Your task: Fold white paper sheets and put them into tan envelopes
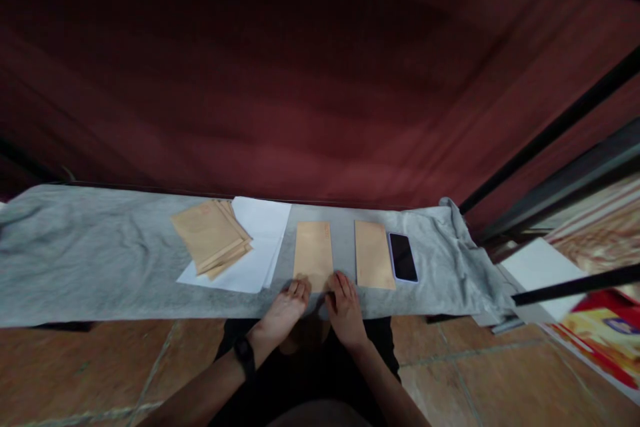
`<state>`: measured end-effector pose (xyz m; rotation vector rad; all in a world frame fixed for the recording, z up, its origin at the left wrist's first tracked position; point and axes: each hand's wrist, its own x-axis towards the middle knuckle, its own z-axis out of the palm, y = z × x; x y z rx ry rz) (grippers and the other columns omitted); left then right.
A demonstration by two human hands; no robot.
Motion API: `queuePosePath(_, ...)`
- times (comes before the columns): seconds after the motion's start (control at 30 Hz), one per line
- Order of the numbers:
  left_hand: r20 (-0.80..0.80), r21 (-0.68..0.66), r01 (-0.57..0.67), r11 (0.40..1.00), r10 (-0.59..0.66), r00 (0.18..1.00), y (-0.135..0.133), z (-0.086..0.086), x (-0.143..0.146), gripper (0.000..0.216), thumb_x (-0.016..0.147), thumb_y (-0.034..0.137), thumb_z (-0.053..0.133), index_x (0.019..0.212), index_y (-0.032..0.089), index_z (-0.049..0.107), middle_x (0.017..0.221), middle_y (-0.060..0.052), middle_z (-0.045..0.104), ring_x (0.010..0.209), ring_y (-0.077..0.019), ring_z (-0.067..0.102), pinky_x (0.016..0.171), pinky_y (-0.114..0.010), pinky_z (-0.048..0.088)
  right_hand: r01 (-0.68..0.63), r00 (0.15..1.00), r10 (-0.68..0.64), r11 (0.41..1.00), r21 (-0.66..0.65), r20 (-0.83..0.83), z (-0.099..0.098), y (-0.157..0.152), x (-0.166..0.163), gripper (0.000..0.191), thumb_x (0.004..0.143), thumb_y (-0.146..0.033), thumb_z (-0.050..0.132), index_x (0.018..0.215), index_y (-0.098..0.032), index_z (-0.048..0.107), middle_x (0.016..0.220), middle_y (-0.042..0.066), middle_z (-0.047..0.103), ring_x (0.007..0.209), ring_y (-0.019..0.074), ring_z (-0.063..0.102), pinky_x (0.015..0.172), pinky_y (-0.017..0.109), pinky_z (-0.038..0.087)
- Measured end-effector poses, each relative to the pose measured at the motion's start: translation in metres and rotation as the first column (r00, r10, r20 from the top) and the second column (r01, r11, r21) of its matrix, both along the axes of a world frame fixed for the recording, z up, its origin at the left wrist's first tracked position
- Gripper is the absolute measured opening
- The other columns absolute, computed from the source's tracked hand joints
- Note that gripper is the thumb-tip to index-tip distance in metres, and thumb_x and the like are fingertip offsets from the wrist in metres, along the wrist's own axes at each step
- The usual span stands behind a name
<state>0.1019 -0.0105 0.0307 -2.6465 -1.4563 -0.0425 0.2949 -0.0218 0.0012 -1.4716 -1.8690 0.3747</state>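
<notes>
A brown envelope (313,253) lies flat on a grey cloth (100,253) covering a narrow table. My left hand (285,310) rests at its near left corner, fingers stretched onto the edge. At the near right corner, the flat fingertips of my right hand (346,307) touch the paper. A second brown envelope (373,253) lies just to the right, beside a dark phone (403,257). To the left, a fanned stack of brown envelopes (213,237) sits on white sheets (260,240). A black watch is on my left wrist.
A dark red wall runs behind the table. Black metal bars (550,130) slant at the right. A white sheet (543,273) and colourful printed material (605,333) lie at the right. The floor below is brown tile (75,367).
</notes>
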Motion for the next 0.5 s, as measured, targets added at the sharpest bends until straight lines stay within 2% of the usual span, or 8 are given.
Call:
queuePosePath(0.1, -0.012, -0.006, 0.012, 1.000, -0.012, 1.000, 0.003, 0.005, 0.000, 0.061, 0.079, -0.007, 0.033, 0.130, 0.016, 0.057, 0.125, -0.016, 0.067, 0.122, -0.0272, 0.062, 0.091, -0.041, 0.057, 0.078, 0.952, -0.104, 0.992, -0.101, -0.287, 0.002, -0.008, 0.000, 0.036, 0.098, -0.039, 0.047, 0.124, -0.021, 0.066, 0.128, 0.013, 0.065, 0.123, 0.0270, 0.059, 0.105, 0.048, 0.050)
queuePosePath(0.17, 0.011, -0.021, 0.010, 1.000, -0.009, 1.000, 0.003, 0.011, -0.001, 0.059, 0.081, -0.006, 0.033, 0.128, 0.017, 0.059, 0.122, -0.015, 0.068, 0.119, -0.0281, 0.064, 0.089, -0.041, 0.057, 0.065, 0.853, -0.188, 0.964, -0.259, -0.487, 0.003, -0.012, -0.002, 0.038, 0.096, -0.050, 0.050, 0.108, -0.021, 0.071, 0.108, 0.011, 0.071, 0.100, 0.0252, 0.067, 0.086, 0.042, 0.059)
queuePosePath(0.23, 0.045, -0.034, 0.005, 0.999, -0.004, 0.999, 0.002, 0.018, -0.001, 0.059, 0.082, -0.005, 0.032, 0.130, 0.019, 0.058, 0.123, -0.015, 0.068, 0.119, -0.0283, 0.063, 0.088, -0.042, 0.057, -0.017, 0.715, -0.291, 0.902, -0.432, -0.636, 0.006, -0.013, -0.005, 0.047, 0.088, -0.063, 0.057, 0.098, -0.019, 0.072, 0.091, 0.008, 0.072, 0.080, 0.0224, 0.069, 0.066, 0.035, 0.060)
queuePosePath(0.3, 0.053, -0.027, 0.001, 1.000, 0.000, 0.999, 0.000, 0.025, 0.002, 0.058, 0.083, -0.004, 0.033, 0.131, 0.019, 0.057, 0.126, -0.015, 0.067, 0.122, -0.0277, 0.061, 0.087, -0.041, 0.057, -0.129, 0.578, -0.390, 0.823, -0.553, -0.716, 0.012, -0.011, -0.010, 0.057, 0.076, -0.071, 0.067, 0.093, -0.017, 0.072, 0.081, 0.007, 0.072, 0.068, 0.0196, 0.067, 0.056, 0.031, 0.058)
queuePosePath(0.4, 0.025, 0.003, 0.021, 1.000, -0.021, 0.999, -0.005, 0.031, 0.013, 0.056, 0.083, -0.005, 0.033, 0.126, 0.019, 0.060, 0.123, -0.012, 0.068, 0.121, -0.0260, 0.062, 0.087, -0.038, 0.056, -0.293, 0.421, -0.465, 0.743, -0.602, -0.779, 0.022, -0.003, -0.020, 0.062, 0.066, -0.073, 0.075, 0.089, -0.015, 0.072, 0.075, 0.006, 0.072, 0.063, 0.0177, 0.068, 0.056, 0.029, 0.057)
queuePosePath(0.5, 0.012, 0.009, 0.059, 0.998, -0.059, 0.998, -0.010, 0.032, 0.027, 0.053, 0.082, -0.005, 0.035, 0.121, 0.017, 0.063, 0.118, -0.012, 0.070, 0.114, -0.0260, 0.065, 0.088, -0.038, 0.057, -0.269, 0.324, -0.514, 0.755, -0.598, -0.795, 0.027, 0.005, -0.031, 0.055, 0.059, -0.067, 0.081, 0.079, -0.017, 0.070, 0.068, 0.003, 0.071, 0.063, 0.0191, 0.069, 0.055, 0.027, 0.055)
